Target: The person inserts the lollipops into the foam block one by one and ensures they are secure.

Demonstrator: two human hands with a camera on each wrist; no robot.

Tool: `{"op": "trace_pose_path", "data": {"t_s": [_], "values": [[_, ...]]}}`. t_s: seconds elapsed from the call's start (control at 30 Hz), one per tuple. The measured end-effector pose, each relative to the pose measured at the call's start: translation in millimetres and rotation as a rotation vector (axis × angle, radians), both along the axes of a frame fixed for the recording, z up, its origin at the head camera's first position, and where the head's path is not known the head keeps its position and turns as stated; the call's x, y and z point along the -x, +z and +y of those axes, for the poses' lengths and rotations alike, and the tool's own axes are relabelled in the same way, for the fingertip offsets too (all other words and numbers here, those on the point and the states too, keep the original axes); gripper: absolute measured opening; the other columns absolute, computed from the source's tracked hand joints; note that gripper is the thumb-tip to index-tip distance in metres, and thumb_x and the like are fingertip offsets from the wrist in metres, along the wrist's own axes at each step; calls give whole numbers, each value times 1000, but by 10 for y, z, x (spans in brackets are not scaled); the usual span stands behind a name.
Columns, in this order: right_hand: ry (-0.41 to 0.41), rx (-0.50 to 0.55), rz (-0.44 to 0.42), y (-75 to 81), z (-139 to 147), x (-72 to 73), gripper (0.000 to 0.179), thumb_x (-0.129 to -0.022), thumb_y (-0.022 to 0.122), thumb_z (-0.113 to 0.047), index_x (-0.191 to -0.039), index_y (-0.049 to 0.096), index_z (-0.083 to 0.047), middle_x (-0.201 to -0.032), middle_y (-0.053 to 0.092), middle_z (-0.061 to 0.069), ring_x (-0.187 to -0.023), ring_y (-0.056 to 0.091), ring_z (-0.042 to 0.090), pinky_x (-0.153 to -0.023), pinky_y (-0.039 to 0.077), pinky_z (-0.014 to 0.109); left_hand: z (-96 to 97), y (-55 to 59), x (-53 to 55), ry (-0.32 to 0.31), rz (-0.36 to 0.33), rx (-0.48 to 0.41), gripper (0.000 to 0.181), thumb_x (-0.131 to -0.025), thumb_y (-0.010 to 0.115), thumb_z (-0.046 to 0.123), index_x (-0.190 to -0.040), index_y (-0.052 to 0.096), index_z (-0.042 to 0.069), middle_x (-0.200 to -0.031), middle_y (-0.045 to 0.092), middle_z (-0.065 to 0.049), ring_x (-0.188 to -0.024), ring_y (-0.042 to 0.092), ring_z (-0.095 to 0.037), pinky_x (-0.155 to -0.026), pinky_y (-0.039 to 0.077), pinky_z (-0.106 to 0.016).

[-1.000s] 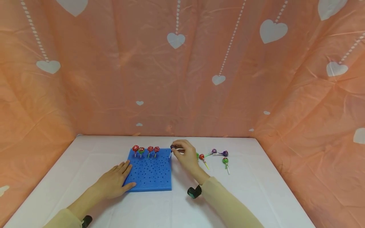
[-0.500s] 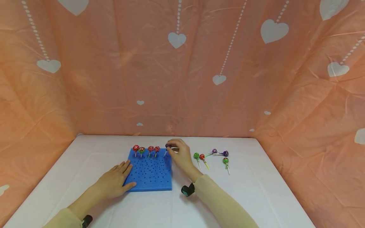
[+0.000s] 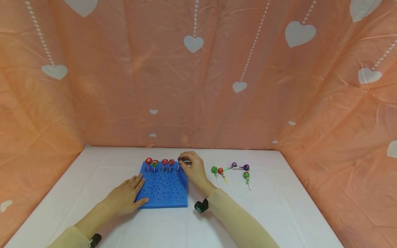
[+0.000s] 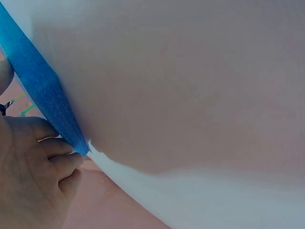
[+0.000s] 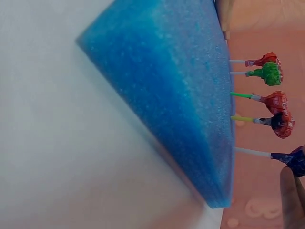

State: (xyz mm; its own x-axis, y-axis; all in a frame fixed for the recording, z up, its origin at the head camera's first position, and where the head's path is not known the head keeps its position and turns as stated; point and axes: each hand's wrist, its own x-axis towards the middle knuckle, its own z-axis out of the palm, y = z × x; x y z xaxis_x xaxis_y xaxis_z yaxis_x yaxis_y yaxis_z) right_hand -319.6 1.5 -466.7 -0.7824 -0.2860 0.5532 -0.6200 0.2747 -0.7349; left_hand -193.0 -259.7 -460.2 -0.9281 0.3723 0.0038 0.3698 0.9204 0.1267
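Observation:
A blue foam board [image 3: 164, 194] dotted with small holes lies on the table. Along its back edge several wrapped lollipops stand upright, among them a red one [image 3: 149, 161] and a green one [image 5: 270, 73]. My left hand [image 3: 125, 194] rests with spread fingers on the board's left edge, thumb at the front corner. At the back right, my right hand [image 3: 196, 172] pinches a dark purple lollipop [image 5: 295, 161] by its head. Its white stick [image 5: 253, 152] points down and meets the board's top surface in the right wrist view, in line with the row.
Right of the board, several loose lollipops lie on the white tabletop [image 3: 273, 213]: a green one [image 3: 214, 169], an orange-red one [image 3: 220, 170], two purple ones crossing near each other, and another green one [image 3: 246, 175]. A peach curtain [image 3: 217, 117] with hearts encloses the back and sides.
My right hand has carried the purple lollipop leftward from the board's right edge to a place near the standing row. The left hand has stayed on the board.

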Motion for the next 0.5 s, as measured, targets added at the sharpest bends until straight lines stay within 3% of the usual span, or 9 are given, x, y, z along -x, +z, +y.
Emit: {"op": "trace_pose_path", "data": {"t_s": [0.23,0.5], "values": [[-13,-30,9,-30,-20,7,17,-94,73,4,-110,73,2,-116,68,14,-104,74,29,-86,62,28,15,21,-12,1,7,2,84,-100,61,54,-146,48,-15,-155,39,-38,-143,39,-56,-115,36,-65],[-2,-81,-83,-65,-44,9,19,-94,73,3,-113,74,-1,-118,67,11,-107,72,26,-87,61,26,13,2,-13,8,-2,3,85,-100,60,55,-147,47,-14,-156,38,-37,-144,38,-56,-116,36,-65]]}}
